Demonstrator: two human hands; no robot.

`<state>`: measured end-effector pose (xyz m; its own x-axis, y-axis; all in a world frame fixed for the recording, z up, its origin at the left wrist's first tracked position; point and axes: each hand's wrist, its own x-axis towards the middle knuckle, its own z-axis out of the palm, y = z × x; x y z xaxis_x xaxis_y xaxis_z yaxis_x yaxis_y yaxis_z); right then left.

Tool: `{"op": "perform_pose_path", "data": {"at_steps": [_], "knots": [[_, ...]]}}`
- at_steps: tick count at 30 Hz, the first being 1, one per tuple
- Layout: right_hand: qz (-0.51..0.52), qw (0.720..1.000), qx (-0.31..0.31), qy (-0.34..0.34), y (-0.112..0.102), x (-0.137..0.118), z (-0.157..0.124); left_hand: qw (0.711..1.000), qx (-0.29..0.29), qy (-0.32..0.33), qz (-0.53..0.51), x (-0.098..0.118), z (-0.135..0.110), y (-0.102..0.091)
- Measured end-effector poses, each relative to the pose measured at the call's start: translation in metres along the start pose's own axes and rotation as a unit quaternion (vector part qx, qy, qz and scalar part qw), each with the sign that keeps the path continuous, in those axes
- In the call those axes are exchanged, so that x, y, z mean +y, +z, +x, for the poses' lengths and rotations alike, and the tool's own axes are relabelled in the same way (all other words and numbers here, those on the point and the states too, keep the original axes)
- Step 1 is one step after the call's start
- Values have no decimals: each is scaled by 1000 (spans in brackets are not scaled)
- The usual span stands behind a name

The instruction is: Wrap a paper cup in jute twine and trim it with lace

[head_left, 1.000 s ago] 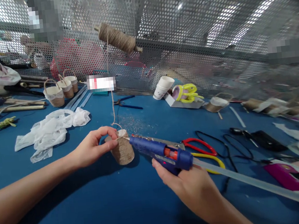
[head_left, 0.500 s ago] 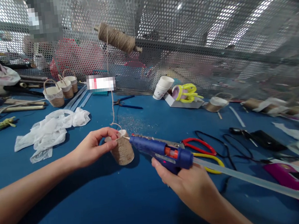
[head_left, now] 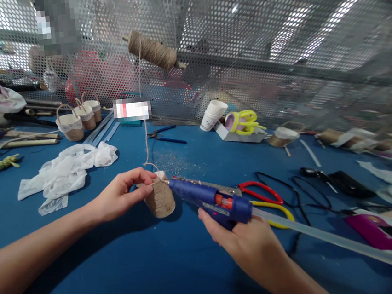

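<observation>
My left hand point(head_left: 126, 194) is closed, pinching at the upper edge of a paper cup wrapped in twine point(head_left: 160, 200), which tilts above the blue table. In my right hand point(head_left: 249, 243) is a blue hot glue gun point(head_left: 210, 199), its nozzle at the cup's edge near my left fingertips. A long translucent glue stick point(head_left: 315, 232) sticks out of the gun's back. A strand of twine point(head_left: 146, 138) runs from the cup up to a twine spool point(head_left: 154, 50) hung on the mesh. What my left fingers hide at the cup's rim cannot be made out.
Behind the gun lie scissors with red and yellow handles point(head_left: 261, 191). White lace point(head_left: 68, 171) is heaped at left, near several small twine baskets point(head_left: 71, 130). Blue-handled pliers point(head_left: 167, 136), stacked paper cups point(head_left: 212, 114) and a black cord point(head_left: 299, 192) lie beyond.
Almost nothing differs. Both hands, the cup and the glue gun keep nearly the same places, and the whole view has shifted very slightly.
</observation>
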<state>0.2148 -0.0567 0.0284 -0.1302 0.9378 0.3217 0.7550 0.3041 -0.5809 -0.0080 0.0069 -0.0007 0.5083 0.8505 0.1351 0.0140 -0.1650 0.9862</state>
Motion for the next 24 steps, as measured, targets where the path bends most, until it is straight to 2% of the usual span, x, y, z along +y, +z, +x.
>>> {"op": "perform_pose_path", "data": {"at_steps": [5, 13, 19, 24], "knots": [[-23, 1000, -1, -9, -1, 9, 1, 1000, -9, -3, -11, -1, 0, -1], [-22, 999, -22, 17, -6, 2, 0, 1000, -15, -12, -16, 0, -1, -2], [-26, 999, -14, 30, -2, 3, -3, 1000, -15, -6, -22, -1, 0, -2], [-12, 1000, 2, 15, 0, 4, -3, 1000, -15, -6, -23, 0, -1, -3]]}}
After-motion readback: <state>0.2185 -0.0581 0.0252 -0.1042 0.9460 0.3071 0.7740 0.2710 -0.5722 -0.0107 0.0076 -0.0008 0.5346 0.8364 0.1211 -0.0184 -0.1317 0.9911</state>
